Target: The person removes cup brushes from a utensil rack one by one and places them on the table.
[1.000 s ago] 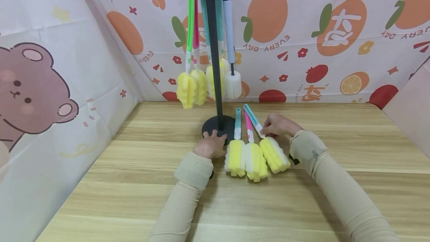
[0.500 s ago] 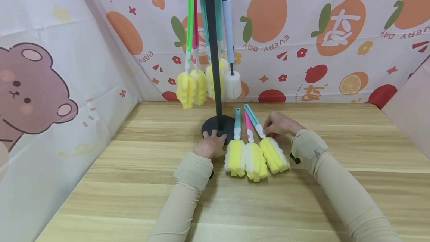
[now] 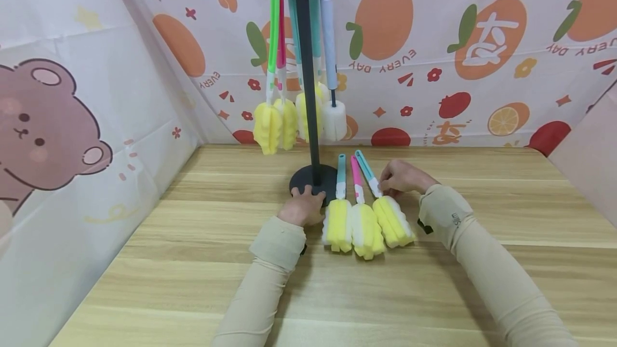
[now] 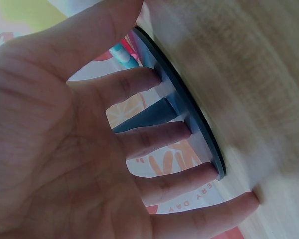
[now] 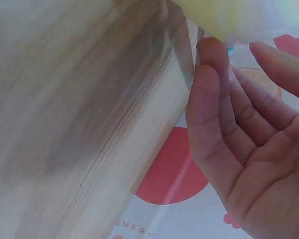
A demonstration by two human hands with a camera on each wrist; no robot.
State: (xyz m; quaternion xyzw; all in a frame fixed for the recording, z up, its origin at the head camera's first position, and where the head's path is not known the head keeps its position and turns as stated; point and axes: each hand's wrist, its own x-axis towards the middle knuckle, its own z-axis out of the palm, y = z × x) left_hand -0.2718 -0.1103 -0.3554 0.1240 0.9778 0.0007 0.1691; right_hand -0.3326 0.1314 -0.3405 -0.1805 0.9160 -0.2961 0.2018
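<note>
A fruit-printed cloth (image 3: 540, 87) is hanging behind the wood-grain table (image 3: 434, 293) where I am working with both hands. Near the middle, the rightmost brush (image 3: 392, 221) is lying on the table, its teal handle pointing away from me and its yellow-and-white sponge facing me. My right hand (image 3: 404, 176) is pinching it at the white neck, just above the sponge; from the wrist the sponge is partly hiding that grip. I am judging the brush light, with a stiff, perhaps slightly slick plastic handle and a head that would squash easily, so the neck is looking like a surer hold than the sponge. Just beside it the pink-handled brush (image 3: 365, 224) is lying so close that the two heads seem to be touching, and one could drag the other. Beyond that, a second teal-handled brush (image 3: 339, 218) is lying nearly straight. Farther left, my left hand (image 3: 302, 206) is resting with its fingers spread, some tips on the round base (image 3: 301, 176) of the black stand (image 3: 309, 95) and one on the tabletop. Above, a green-handled brush (image 3: 272, 58), a blue-handled brush (image 3: 329, 42) and others are hanging from the hooks, crowding around the pole.
</note>
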